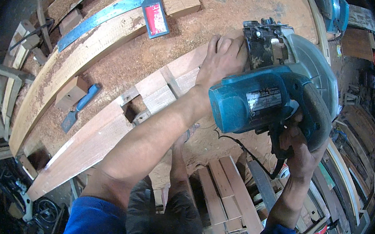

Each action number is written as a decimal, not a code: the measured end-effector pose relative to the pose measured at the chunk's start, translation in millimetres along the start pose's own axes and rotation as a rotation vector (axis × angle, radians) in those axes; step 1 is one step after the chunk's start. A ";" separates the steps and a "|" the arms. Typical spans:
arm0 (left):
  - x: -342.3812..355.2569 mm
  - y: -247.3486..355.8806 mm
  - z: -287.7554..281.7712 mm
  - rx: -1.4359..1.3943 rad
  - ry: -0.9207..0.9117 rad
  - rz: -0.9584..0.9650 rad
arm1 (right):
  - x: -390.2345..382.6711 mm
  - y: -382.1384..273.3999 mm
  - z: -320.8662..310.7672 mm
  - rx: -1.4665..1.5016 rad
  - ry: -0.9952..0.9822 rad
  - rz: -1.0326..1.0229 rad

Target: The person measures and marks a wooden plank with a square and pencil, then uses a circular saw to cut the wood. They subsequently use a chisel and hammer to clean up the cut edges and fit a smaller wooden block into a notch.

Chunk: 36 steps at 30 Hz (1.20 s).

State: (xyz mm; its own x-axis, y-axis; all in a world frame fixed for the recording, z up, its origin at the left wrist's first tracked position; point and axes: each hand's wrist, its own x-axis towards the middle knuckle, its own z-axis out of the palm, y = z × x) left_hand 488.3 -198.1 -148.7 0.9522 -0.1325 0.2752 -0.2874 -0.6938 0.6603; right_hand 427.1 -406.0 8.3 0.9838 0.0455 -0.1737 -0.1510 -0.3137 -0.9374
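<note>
While tracing the notched wooden piece [85, 152] along its long axis, from lower left to upper right, find the left hand [223, 59] at or near its upper end, just beside the base plate [254, 41] of the blue circular saw [275, 87]. Of the 2 hands, take the left as nearer the wood; cannot tell whether gripping or only pressing. Note the right hand [298, 146] clamped around the saw handle [318, 108], with motor housing [219, 107] pointing toward the left forearm [149, 133].
</note>
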 end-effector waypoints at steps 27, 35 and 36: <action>0.0 0.0 -1.2 0.113 -0.127 0.017 | 18.0 -9.6 15.7 -0.079 0.033 -0.055; -2.1 -5.1 5.8 0.118 -0.063 0.052 | 24.9 -15.6 14.8 -0.030 -0.023 -0.021; -1.7 -5.2 5.9 0.123 -0.058 0.053 | 26.1 -15.8 14.3 -0.029 -0.041 -0.019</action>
State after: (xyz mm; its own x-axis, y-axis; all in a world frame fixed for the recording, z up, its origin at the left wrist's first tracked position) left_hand 488.8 -198.5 -156.7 0.9414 -0.2096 0.2643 -0.3261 -0.7658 0.5543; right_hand 453.8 -386.3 14.3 0.9816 0.0902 -0.1685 -0.1288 -0.3395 -0.9318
